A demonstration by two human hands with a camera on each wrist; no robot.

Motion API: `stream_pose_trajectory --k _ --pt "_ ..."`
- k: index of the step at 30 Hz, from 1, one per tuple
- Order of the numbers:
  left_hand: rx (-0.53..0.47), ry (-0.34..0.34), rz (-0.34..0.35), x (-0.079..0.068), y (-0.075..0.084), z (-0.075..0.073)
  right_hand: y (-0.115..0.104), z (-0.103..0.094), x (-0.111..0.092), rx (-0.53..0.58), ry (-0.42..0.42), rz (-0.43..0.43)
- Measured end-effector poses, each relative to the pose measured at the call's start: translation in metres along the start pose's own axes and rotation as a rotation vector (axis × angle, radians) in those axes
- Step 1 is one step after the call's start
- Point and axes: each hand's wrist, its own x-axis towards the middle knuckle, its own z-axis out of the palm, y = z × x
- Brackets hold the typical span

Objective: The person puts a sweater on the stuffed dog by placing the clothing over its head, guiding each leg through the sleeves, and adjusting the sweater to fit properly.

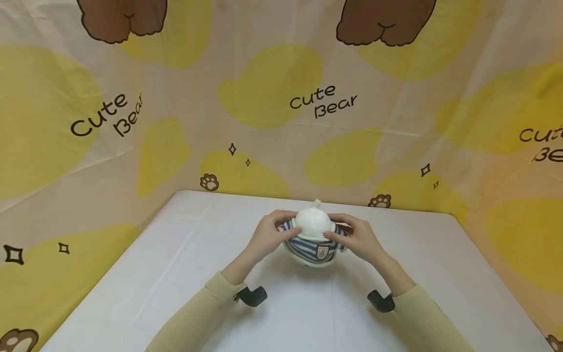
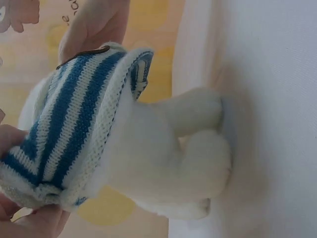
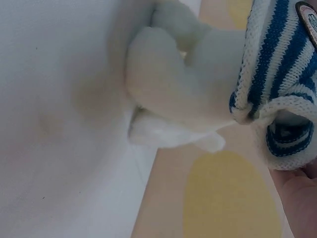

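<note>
Head view: fingers of the left hand [image 1: 269, 235] and right hand [image 1: 361, 239] pinch the striped sweater [image 1: 303, 248], the white plush toy [image 1: 312, 222] between them, feet [image 2: 215, 158] at the table [image 1: 316, 315] below. The sweater already wraps its upper body; the cuff [image 3: 292, 141] by the right fingers looks unfilled.

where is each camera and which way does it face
Head: on the head, facing forward and down at the white plush toy; left hand, right hand, sleeves show.
Left wrist: worn there, image sideways, facing the toy's striped sweater and legs; both hands partly show.
Right wrist: worn there, image sideways, facing the same parts; right hand partly shows.
Both wrist views share sweater, legs, table.
</note>
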Motion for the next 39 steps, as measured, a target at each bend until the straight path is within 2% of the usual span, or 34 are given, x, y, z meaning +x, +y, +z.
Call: stream_pose_trajectory --k 5,9,11,19,26,29,32,36,39 --pt "-0.087 -0.010 -0.082 0.000 0.000 -0.001 -0.022 -0.003 -0.004 -0.002 -0.007 -0.008" --pt "-0.054 -0.027 -0.062 0.001 0.002 -0.001 -0.035 -0.006 -0.006 -0.009 -0.022 -0.010" --pt "-0.020 -0.038 -0.031 0.002 0.003 -0.001 -0.035 -0.006 -0.006 -0.014 -0.027 -0.015" --pt "0.036 -0.094 0.123 0.009 0.014 -0.002 -0.004 -0.005 0.001 -0.009 -0.035 -0.028" --pt "0.096 -0.147 0.112 0.019 0.027 0.006 -0.002 -0.005 0.004 0.005 -0.026 -0.054" --pt "0.117 -0.186 0.097 0.023 0.028 0.009 -0.016 -0.006 0.001 0.006 -0.030 -0.045" --pt "0.145 -0.228 0.076 0.025 0.028 0.009 -0.016 -0.006 0.002 0.014 -0.034 -0.037" --pt "0.163 -0.251 0.069 0.026 0.027 0.009 -0.001 -0.004 0.004 0.028 -0.037 -0.037" --pt "0.155 -0.248 0.092 0.026 0.026 0.009 0.000 -0.004 0.003 0.032 -0.033 -0.049"
